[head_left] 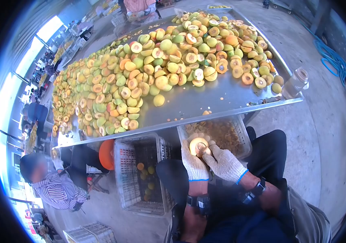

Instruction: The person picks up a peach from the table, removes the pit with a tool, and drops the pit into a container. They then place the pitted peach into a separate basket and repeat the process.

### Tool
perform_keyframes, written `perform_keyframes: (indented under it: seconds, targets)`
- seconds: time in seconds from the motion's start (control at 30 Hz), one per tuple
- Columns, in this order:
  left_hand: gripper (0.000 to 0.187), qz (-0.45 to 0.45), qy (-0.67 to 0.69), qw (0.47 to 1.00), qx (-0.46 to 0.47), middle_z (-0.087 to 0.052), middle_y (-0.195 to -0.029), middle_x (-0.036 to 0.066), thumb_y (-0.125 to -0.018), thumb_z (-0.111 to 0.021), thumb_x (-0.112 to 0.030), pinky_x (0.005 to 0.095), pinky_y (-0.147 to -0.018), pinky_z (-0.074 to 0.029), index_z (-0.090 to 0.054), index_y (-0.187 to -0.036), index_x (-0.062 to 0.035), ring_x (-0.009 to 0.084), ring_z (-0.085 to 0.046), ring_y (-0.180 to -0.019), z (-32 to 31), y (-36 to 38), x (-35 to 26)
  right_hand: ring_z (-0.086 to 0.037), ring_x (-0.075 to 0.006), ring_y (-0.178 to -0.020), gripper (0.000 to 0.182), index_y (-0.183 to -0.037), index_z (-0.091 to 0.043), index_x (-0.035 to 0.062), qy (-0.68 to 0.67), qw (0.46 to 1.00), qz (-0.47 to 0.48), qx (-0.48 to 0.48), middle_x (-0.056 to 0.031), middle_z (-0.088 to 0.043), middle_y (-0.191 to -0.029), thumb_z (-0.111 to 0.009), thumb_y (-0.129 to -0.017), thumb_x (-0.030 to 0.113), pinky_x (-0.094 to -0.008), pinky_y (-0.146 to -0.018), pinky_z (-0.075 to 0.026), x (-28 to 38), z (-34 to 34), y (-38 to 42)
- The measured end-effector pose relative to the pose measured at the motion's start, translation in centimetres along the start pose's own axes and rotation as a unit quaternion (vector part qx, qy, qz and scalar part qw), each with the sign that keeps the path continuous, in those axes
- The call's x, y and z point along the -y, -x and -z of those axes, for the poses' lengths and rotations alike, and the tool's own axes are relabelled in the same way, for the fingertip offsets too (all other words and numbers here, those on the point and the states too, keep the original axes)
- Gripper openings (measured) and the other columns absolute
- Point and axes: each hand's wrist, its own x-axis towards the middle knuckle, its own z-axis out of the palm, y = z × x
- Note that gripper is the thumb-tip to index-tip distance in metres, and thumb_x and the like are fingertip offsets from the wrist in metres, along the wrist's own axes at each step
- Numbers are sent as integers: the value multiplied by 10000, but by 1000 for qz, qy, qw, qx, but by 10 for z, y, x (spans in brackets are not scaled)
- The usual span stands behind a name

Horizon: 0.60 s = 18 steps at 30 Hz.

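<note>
My left hand [194, 164], in a knitted glove with a blue cuff, is closed around a peach half [197, 144]. Its pale cut face points up, with a brown hollow in the middle. My gloved right hand [226, 163] presses its closed fingertips to that hollow; whatever they grip there is hidden. Both hands are over a plastic crate [244, 141] of brown pits and scraps, just below the table's edge. Beyond them, a large heap of halved peaches [152, 69] covers much of the metal table [205, 101].
A clear bottle [295, 84] stands at the table's right corner. Left of my knees are a crate [125, 190] with several fruits and an orange bucket [107, 154]. A co-worker [57, 188] sits at left, another person [140, 8] across. A blue hose [335, 60] lies right.
</note>
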Motion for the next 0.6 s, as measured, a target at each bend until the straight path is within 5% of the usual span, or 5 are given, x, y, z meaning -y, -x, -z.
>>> perform_keyframes:
  seconds: [0.17, 0.23, 0.37, 0.53, 0.6]
  targets:
    - [474, -18, -11, 999, 33, -678, -1111, 169, -1071, -498, -426, 450, -925, -577, -615, -1263, -9, 308, -677, -1018, -10, 9, 1, -703, -467, -850, 531, -1260, -608, -24, -13, 995, 52, -89, -277, -708, -878, -740, -915, 358, -523, -715, -542, -6, -2, 4]
    - [464, -16, -3, 999, 41, -683, -1114, 161, -1070, -509, -416, 443, -935, -573, -629, -1254, -7, 297, -676, -1026, 1, 3, 9, -705, -442, -845, 466, -1107, -642, 3, 44, 995, 46, -75, -242, -710, -873, -808, -837, 345, -498, -715, -542, -7, 2, 1]
    - [338, -71, -103, 990, 71, -686, -1131, 120, -1071, -535, -298, 363, -959, -537, -694, -1161, -13, 228, -670, -1027, 7, 0, 16, -693, -439, -772, 298, -952, -656, 2, -42, 981, 120, -148, -224, -692, -798, -787, -846, 248, -482, -689, -540, -6, -4, -3]
    - [363, -101, -220, 969, 54, -674, -1206, 90, -1092, -457, -257, 328, -1030, -467, -683, -1217, -2, 171, -614, -1127, 25, -2, 29, -688, -166, -686, 214, -918, -669, -40, -53, 995, 47, -64, -127, -691, -729, -756, -872, 150, -354, -632, -538, -15, 2, -3]
    - [383, -101, -211, 971, 57, -665, -1250, 102, -1108, -481, -292, 329, -1031, -487, -662, -1274, 1, 183, -622, -1153, 21, 6, 32, -677, -163, -703, 191, -956, -679, -47, -53, 995, 60, -51, -116, -708, -772, -730, -880, 120, -356, -650, -538, -27, 4, -5]
